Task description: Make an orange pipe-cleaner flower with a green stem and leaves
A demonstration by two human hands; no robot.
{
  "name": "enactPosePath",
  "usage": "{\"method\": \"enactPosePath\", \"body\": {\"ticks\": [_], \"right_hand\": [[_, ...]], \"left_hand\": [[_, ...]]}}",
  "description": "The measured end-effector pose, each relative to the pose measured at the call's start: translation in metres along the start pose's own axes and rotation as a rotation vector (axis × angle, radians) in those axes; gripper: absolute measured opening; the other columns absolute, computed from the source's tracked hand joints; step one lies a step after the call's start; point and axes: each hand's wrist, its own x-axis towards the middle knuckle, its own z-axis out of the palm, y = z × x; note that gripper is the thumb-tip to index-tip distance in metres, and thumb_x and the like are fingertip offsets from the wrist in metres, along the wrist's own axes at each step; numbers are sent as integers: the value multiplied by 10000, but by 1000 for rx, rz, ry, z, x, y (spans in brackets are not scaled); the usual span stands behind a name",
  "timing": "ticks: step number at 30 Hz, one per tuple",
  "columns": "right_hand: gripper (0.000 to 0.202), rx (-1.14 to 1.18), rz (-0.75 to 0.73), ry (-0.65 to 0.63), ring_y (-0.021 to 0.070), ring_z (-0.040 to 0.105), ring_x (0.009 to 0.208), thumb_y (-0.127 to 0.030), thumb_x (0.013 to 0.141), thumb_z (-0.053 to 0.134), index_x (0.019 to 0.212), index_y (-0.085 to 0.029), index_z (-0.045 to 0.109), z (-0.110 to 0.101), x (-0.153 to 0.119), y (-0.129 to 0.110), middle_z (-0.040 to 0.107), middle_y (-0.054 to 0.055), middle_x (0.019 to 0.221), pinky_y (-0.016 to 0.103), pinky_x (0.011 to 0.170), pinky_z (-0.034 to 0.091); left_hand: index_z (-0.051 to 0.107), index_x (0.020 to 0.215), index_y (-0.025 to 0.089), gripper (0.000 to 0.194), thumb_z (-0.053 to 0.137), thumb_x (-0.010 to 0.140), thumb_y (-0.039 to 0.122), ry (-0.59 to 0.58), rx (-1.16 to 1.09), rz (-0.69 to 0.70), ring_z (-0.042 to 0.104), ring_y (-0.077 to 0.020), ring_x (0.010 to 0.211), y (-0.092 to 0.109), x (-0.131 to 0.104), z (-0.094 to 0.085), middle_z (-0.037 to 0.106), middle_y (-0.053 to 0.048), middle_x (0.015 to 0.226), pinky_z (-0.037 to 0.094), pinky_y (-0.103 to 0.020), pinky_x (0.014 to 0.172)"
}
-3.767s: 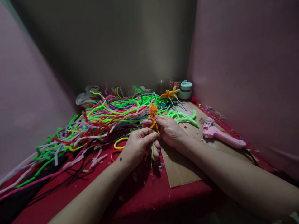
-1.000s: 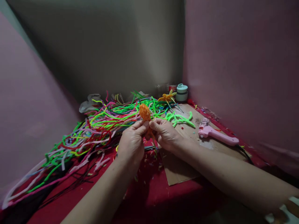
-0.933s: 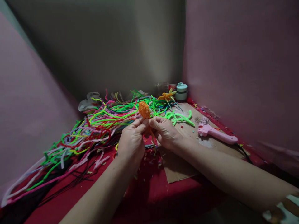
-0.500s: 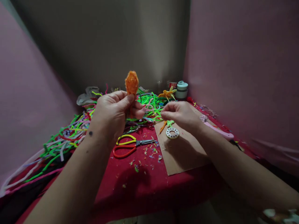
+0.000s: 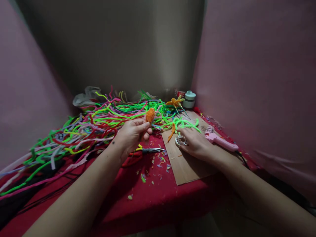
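My left hand (image 5: 134, 133) is closed, pinching a fuzzy orange piece (image 5: 150, 115) between thumb and fingers. This piece has a rounded top, and its lower end is hidden in the hand. My right hand (image 5: 196, 142) is low over the cardboard (image 5: 184, 171), its thumb and fingers about a pale round disc with holes (image 5: 181, 140). Part of the disc is covered by the fingers. Close to those fingertips lie a small orange fuzzy piece (image 5: 171, 132) and bright green pipe cleaners (image 5: 189, 123). Scissors (image 5: 151, 150) lie below my left hand, their handles partly hidden by it.
Colourful pipe cleaners (image 5: 81, 131) are heaped across the left and back of the red cloth (image 5: 145, 204). A pink glue gun (image 5: 224, 143) lies to the right. Behind are an orange flower (image 5: 175, 102) and a pale-blue-lidded jar (image 5: 189, 98). Walls enclose the sides and back.
My left hand has lowered the orange piece and moved it right. My right hand has come down from the air onto the disc on the cardboard. The view has shifted slightly.
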Motion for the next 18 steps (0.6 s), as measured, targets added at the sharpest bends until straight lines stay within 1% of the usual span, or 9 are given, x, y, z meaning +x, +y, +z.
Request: {"method": "enactPosePath", "body": {"ticks": [2,4,6,9,11,13,15,18], "right_hand": [[472,139,-13,92,294,520,1061,-198,746,588,1208,-176,496,-6,-3,-4,580,141,1137,442,889,401],[504,380,-8,146,252,541,1034,-212,759,578,1248,-212,456,-13,-5,-11,571,115,1144,414,893,418],[494,628,14,133,226,558,992,-212,749,584,1227,-231,463,-20,-5,-21,586,86,1076,388,873,440],[477,812,17,136,215,553,989,-217,733,606,1192,-228,477,-24,-1,-31,579,78,1044,383,882,438],[472,868,3,128,210,544,1015,-211,742,600,1194,-226,465,-24,2,-34,569,81,1062,382,900,431],[472,880,-13,122,208,541,1028,-200,743,597,1194,-230,462,-22,4,-37,561,81,1079,380,910,430],[483,835,-34,121,208,548,1012,-186,732,601,1194,-237,469,-20,6,-39,564,75,1081,381,907,434],[534,729,-90,110,211,553,1013,-159,724,590,1234,-246,457,-19,8,-44,575,71,1098,379,906,432]], "left_hand": [[589,705,99,60,635,722,134,-33,-53,-49,483,-57,367,-5,0,-1,628,-40,577,399,-164,361],[603,723,92,49,593,762,119,-58,-105,-72,531,-73,409,-8,-1,-1,678,-87,653,438,-176,394],[619,778,88,82,543,801,107,-78,-156,-97,580,-93,459,-9,-3,1,710,-129,747,474,-191,428],[634,815,81,131,504,823,93,-90,-203,-179,625,-116,511,-8,-7,5,718,-167,839,498,-203,439],[648,792,75,142,508,814,76,-86,-225,-214,639,-120,534,-9,-9,7,715,-168,855,505,-196,445],[664,770,71,144,524,801,66,-71,-250,-200,653,-127,572,-9,-10,10,712,-157,856,508,-184,460],[676,776,68,151,527,802,75,-62,-268,-186,659,-134,598,-9,-11,12,707,-150,845,518,-188,484],[673,811,62,172,504,821,92,-96,-284,-206,666,-158,624,-8,-12,13,701,-153,823,544,-233,527]]}}
